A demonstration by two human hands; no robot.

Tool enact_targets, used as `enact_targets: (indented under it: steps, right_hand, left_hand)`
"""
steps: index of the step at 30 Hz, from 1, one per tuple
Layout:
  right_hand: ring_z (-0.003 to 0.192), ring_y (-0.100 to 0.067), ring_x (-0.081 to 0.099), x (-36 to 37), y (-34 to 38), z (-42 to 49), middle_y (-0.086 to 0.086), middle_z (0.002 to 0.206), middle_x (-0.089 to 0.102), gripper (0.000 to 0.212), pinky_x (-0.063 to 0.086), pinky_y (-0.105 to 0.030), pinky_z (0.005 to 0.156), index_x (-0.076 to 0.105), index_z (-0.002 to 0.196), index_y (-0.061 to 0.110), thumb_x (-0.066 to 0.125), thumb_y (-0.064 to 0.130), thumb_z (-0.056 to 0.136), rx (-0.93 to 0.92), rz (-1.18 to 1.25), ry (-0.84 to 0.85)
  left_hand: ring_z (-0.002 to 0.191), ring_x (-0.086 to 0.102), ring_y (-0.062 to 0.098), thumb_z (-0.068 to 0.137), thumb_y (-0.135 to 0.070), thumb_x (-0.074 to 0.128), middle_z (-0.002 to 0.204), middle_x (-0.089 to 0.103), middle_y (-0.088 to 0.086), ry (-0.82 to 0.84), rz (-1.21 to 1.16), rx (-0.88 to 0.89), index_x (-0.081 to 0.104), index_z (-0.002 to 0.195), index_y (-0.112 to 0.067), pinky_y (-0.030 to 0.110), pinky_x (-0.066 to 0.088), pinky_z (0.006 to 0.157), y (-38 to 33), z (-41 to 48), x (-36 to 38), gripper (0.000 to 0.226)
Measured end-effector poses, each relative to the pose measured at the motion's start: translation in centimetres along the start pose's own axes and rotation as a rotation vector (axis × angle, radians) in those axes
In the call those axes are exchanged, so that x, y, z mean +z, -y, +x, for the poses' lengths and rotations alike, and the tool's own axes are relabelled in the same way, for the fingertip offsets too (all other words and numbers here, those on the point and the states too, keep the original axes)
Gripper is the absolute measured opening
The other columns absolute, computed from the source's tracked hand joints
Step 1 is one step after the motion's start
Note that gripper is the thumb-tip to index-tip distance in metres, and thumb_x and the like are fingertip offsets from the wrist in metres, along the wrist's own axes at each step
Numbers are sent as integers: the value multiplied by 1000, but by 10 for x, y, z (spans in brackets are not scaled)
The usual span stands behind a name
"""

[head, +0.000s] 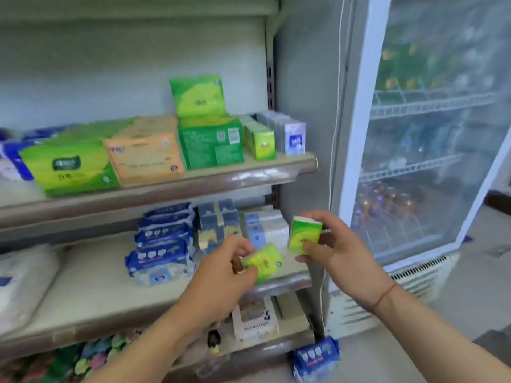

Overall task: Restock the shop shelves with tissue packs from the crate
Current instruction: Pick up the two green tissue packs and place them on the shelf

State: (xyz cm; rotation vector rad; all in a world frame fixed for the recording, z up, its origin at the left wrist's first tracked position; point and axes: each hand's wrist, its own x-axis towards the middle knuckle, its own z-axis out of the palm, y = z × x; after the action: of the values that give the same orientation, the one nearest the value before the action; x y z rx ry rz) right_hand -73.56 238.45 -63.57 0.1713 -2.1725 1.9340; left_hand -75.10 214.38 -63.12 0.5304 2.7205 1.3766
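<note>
My left hand (225, 268) grips a small green tissue pack (265, 262), tilted, in front of the middle shelf (96, 288). My right hand (336, 248) holds a second small green tissue pack (304, 234) upright, just right of the first. Both packs hang in the air near the shelf's right end. On the upper shelf (249, 176) stands a row of the same small green packs (261, 142) beside small purple-white packs (293, 135). The crate is not in view.
Larger green and orange tissue packs (143, 158) fill the upper shelf. Blue-wrapped packs (163, 244) and pale blue boxes (265, 230) sit on the middle shelf. A glass-door drinks fridge (420, 134) stands right of the shelving. A blue pack (315, 357) lies on the floor.
</note>
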Motion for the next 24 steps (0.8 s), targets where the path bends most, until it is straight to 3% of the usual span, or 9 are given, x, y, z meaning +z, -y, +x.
enact_targets:
  steps: [2,4,7,9,13,17,24]
  right_hand:
    - [100,-36,66,1,51,16,-19,122,61,52,64,-41,75,70,114,34,63,-12,91,-117,60,-32]
    - [99,-33,68,0,86,26,-16,122,63,51,64,-40,74,69,122,32,64,-9,92,-211,92,-62]
    - [90,-26,69,-5,112,39,-4,108,71,52,61,-35,70,65,127,30,67,-7,91,-289,133,-121]
    - [88,-26,70,-8,118,52,-3,103,72,47,59,-31,68,64,123,26,68,-8,90,-305,187,-158]
    - [88,-29,70,-12,120,76,-12,106,72,42,60,-30,70,66,123,21,67,-7,91,-315,250,-170]
    - [84,-27,72,-19,119,94,-18,107,69,41,61,-32,71,68,122,22,67,-6,92,-326,267,-177]
    - [82,-25,71,-35,118,117,-18,101,64,42,61,-27,69,71,118,24,69,-7,90,-329,325,-178]
  left_hand:
    - [71,53,0,96,-26,65,91,59,-20,-89,60,110,58,103,-42,15,42,61,-41,9,-47,19]
    - [70,53,-3,99,-26,61,89,57,-22,-142,164,217,60,106,-42,15,40,60,-83,19,-84,18]
    - [97,51,-14,104,-33,55,121,56,-23,-135,438,363,57,126,-41,8,36,78,-140,40,-119,24]
    - [114,51,-2,102,-32,59,137,56,-15,-158,569,420,53,137,-36,16,35,88,-171,63,-134,35]
    - [101,56,17,95,-31,71,122,65,3,-228,745,408,61,128,-27,23,33,80,-204,127,-143,35]
    - [100,51,17,94,-31,72,107,56,-1,-139,888,398,62,132,-29,23,32,80,-211,178,-137,39]
    - [97,62,20,83,-30,83,108,72,2,-125,990,339,70,112,-17,32,51,84,-205,222,-127,34]
